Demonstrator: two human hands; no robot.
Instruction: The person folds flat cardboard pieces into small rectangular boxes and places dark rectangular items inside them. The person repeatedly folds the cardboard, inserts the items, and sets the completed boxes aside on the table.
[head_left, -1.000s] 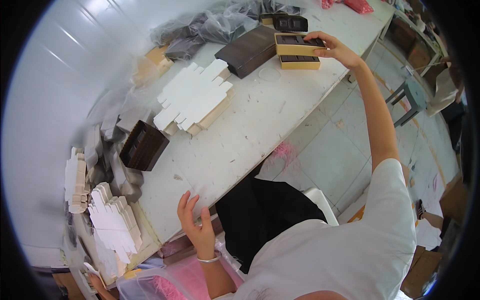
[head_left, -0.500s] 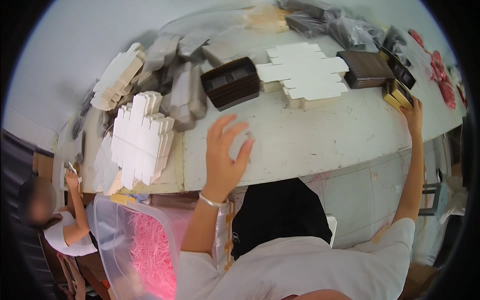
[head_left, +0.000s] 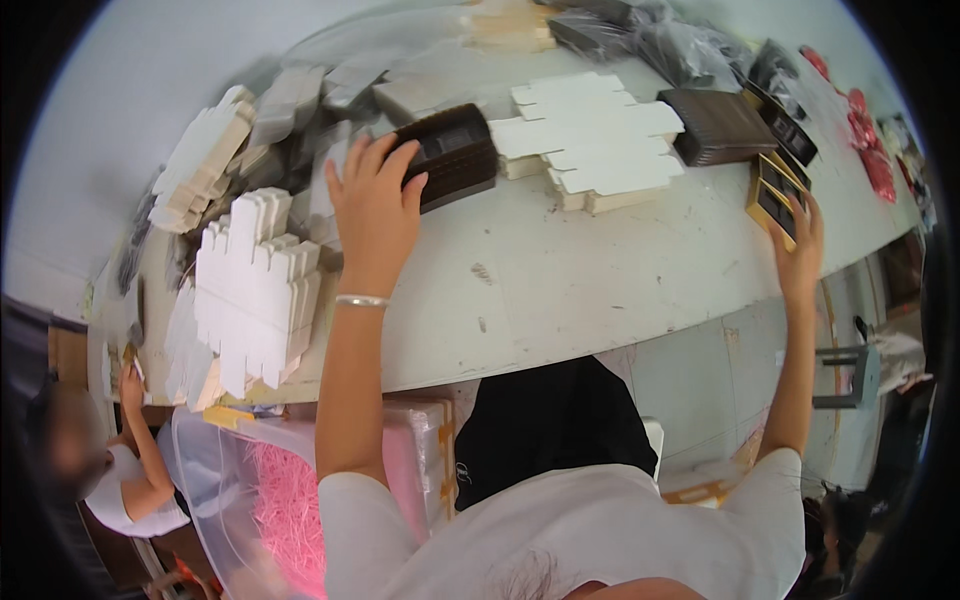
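My left hand (head_left: 378, 205) reaches over the near left end of a stack of dark brown plastic trays (head_left: 455, 140). Its fingers are spread, and the fingertips overlap the trays' edge; whether they press on it I cannot tell. At the far right of the table, my right hand (head_left: 800, 245) is closed at the near end of a small gold box (head_left: 765, 205) with dark compartments inside. Another dark, gold-edged box (head_left: 790, 135) lies just behind it. Between the hands sits a stack of flat white carton blanks (head_left: 600, 140).
A second stack of white blanks (head_left: 250, 290) stands at the left. Brown trays (head_left: 715, 125) lie beside the gold boxes, red packets (head_left: 870, 150) farther right. Below the table edge, a clear bin (head_left: 205, 470) holds pink paper shred (head_left: 285, 500). A co-worker (head_left: 140, 490) is at far left.
My left hand has moved left and away from me, from over the bare table to the brown tray stack. My right hand stays at the gold box, which now shows more of its inside.
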